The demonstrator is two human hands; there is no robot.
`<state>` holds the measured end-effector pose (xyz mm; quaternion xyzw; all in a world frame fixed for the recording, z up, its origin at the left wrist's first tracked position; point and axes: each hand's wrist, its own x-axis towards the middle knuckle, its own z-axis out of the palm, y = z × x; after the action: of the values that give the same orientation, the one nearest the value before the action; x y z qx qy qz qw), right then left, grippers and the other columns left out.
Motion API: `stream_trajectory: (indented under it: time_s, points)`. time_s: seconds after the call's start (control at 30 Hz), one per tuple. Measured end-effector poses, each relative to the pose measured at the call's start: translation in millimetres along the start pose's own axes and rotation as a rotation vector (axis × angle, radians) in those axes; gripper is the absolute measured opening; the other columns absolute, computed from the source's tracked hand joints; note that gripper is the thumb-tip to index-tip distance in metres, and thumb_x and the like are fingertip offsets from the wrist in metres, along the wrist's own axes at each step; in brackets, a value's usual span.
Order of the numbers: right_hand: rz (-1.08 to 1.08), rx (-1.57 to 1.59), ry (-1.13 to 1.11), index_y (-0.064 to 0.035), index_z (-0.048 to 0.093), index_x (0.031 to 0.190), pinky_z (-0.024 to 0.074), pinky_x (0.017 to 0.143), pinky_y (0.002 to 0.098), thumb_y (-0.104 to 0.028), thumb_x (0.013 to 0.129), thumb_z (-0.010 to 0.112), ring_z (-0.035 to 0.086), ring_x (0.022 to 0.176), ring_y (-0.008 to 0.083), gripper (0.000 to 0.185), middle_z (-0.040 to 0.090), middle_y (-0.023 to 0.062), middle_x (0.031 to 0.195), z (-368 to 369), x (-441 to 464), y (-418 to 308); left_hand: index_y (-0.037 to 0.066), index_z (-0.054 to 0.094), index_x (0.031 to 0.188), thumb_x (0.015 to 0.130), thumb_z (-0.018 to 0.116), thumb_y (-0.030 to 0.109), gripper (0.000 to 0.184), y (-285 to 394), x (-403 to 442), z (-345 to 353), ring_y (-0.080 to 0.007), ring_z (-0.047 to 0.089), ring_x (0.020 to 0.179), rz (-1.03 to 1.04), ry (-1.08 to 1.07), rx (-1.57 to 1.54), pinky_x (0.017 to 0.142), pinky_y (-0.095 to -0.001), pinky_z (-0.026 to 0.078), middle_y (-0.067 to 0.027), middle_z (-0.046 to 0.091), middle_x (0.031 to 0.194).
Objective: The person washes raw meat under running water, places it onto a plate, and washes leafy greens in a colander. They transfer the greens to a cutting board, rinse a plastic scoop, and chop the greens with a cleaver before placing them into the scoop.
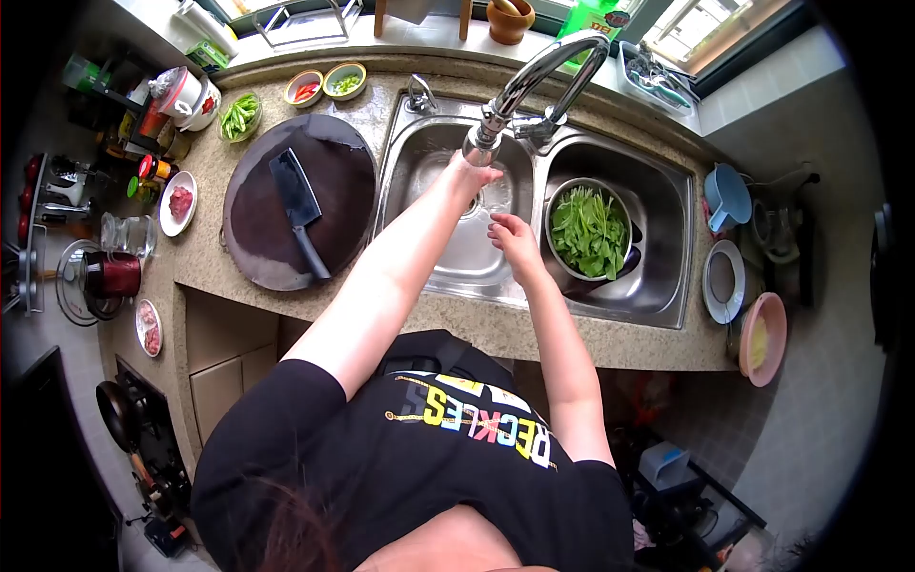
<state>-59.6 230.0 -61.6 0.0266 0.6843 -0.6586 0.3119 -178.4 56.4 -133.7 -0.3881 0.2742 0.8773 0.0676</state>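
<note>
My left hand (469, 178) is right under the spray head of the chrome faucet (483, 143), which hides part of it; its visible fingers stretch to the right and look empty. Below and to the right, my right hand (515, 243) hovers over the left sink basin (457, 257) near the divider, fingers slightly bent and apart, holding nothing. In the right basin (667, 257) stands a metal pot (553, 259) full of leafy greens (588, 234), with a dark purple vegetable (632, 257) beside it.
A cleaver (296, 194) lies on the round dark chopping board (253, 224) left of the sink. Around it are bowls of green pieces (239, 118), red peppers (305, 91) and meat (180, 202). A blue scoop (727, 198) and pink basin (763, 338) are at the right.
</note>
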Motion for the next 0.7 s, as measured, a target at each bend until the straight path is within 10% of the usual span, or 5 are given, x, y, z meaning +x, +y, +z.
stream_trajectory:
  time_s: [0.17, 0.27, 0.47, 0.7]
  points:
    - [0.238, 0.305, -0.063, -0.0006, 0.045, 0.128, 0.0487, 0.087, 0.0360, -0.022, 0.094, 0.053, 0.058, 0.101, 0.0256, 0.041, 0.057, 0.0163, 0.114, 12.6, 27.1, -4.7, 0.000, 0.043, 0.128, 0.091, 0.048, 0.010, 0.039, 22.7, -49.8, 0.2, -0.0398, 0.062, 0.091, -0.228, -0.063, -0.180, 0.077, -0.0480, 0.053, -0.0221, 0.053, 0.118]
    - [0.405, 0.601, -0.142, -0.0042, 0.040, 0.133, 0.0428, 0.093, 0.0500, -0.035, 0.095, 0.050, 0.046, 0.118, 0.0349, 0.050, 0.044, 0.0217, 0.129, 23.9, 83.6, 0.5, 0.001, 0.041, 0.129, 0.086, 0.049, -0.004, 0.044, 35.4, -78.3, -28.8, -0.0343, 0.059, 0.104, 0.094, -0.142, 0.365, 0.083, -0.0491, 0.052, -0.0169, 0.055, 0.116]
    - [0.447, 0.777, -0.221, 0.0004, 0.026, 0.140, 0.0263, 0.104, 0.0642, -0.047, 0.094, 0.045, 0.017, 0.139, 0.0406, 0.069, 0.013, 0.0268, 0.150, 67.8, 153.7, -38.7, 0.005, 0.028, 0.143, 0.088, 0.049, 0.001, 0.059, 44.1, -163.7, -73.3, -0.0401, 0.036, 0.129, 0.176, 0.107, 0.380, 0.098, -0.0532, 0.041, -0.0194, 0.034, 0.139]
    - [0.553, 0.219, -0.380, 0.0061, 0.045, 0.126, 0.0437, 0.100, 0.0436, -0.015, 0.096, 0.042, 0.053, 0.117, 0.0345, 0.037, 0.051, 0.0252, 0.128, 71.3, 115.5, -33.9, 0.003, 0.034, 0.138, 0.090, 0.049, 0.005, 0.051, 12.3, -179.1, -120.5, -0.0419, 0.042, 0.124, 0.037, 0.155, 0.336, 0.097, -0.0505, 0.043, -0.0214, 0.039, 0.135]
